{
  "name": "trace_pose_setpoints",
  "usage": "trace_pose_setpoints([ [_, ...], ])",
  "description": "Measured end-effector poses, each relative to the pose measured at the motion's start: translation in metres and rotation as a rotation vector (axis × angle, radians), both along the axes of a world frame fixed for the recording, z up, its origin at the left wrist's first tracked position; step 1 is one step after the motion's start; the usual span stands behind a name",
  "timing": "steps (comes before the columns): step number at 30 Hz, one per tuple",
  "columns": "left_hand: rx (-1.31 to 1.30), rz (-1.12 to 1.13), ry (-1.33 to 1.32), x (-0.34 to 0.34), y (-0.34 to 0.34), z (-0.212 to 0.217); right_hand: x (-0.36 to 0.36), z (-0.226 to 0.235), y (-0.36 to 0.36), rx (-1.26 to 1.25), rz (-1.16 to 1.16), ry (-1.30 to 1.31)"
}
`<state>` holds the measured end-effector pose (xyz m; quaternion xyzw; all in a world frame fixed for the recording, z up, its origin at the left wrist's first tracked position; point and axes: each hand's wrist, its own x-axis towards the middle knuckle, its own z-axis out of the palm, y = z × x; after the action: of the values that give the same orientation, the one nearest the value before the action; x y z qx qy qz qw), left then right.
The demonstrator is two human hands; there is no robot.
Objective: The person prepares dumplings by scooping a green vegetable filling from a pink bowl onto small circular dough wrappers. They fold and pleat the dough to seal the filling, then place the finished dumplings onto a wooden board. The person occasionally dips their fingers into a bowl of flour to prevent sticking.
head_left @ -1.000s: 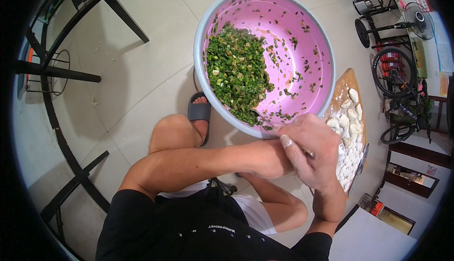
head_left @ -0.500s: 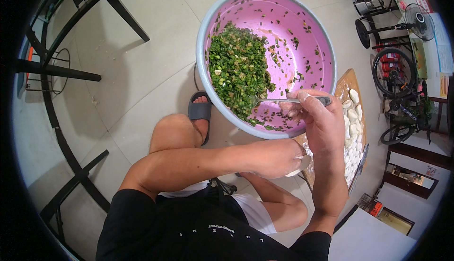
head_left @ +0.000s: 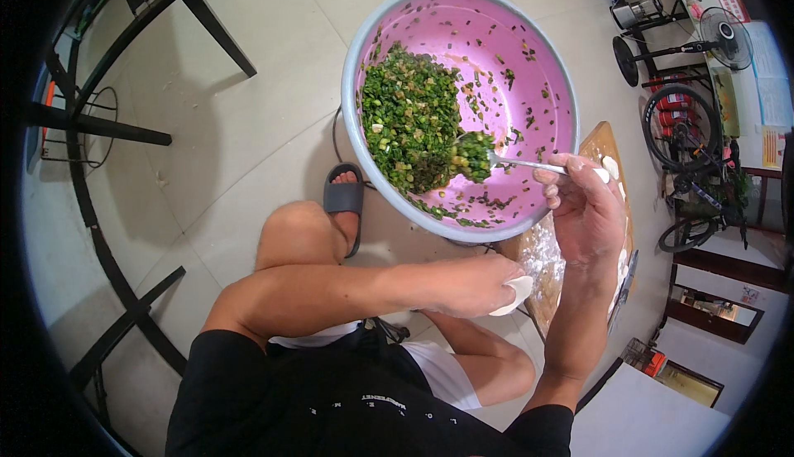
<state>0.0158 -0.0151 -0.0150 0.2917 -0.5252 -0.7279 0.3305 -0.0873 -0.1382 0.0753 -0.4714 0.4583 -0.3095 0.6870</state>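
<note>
A big pink basin [head_left: 542,60] with a pale blue rim holds chopped green filling [head_left: 407,122], piled toward its left side. My right hand [head_left: 589,213], dusted with flour, grips a metal spoon [head_left: 529,164] by its handle. A heap of filling rides on the spoon's bowl, over the basin. My left hand [head_left: 480,285] is closed on a thin white dough wrapper [head_left: 516,295], below the basin's near rim. Behind my right forearm lies a floured wooden board [head_left: 542,263]. White dumplings [head_left: 610,167] show at its far right edge; my right hand and forearm hide much of the board.
Dark chair legs [head_left: 207,19] stand on the tiled floor at the left. My foot in a grey slide sandal [head_left: 343,196] is close to the basin's left side. Beyond the board at the right are a bicycle [head_left: 682,126] and a standing fan [head_left: 724,35].
The spoon has come up out of the pile with filling on it and shifted right with my right hand. My left hand moved slightly left and down, showing more of the wrapper.
</note>
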Motion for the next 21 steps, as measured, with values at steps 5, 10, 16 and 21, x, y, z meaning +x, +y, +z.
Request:
trace_pose_setpoints([
  [5,0.140,-0.038,0.009,-0.017,0.012,-0.012,-0.019,0.000,-0.004,-0.074,0.008,0.107],
  [10,0.177,-0.073,0.025,-0.022,0.013,-0.013,-0.013,-0.003,-0.008,-0.257,0.104,0.346],
  [16,0.188,-0.014,0.066,-0.021,0.014,-0.014,0.012,-0.010,-0.006,-0.535,0.305,0.648],
  [21,0.090,0.016,-0.010,-0.017,0.012,-0.011,0.009,-0.010,0.005,-0.581,0.447,0.705],
])
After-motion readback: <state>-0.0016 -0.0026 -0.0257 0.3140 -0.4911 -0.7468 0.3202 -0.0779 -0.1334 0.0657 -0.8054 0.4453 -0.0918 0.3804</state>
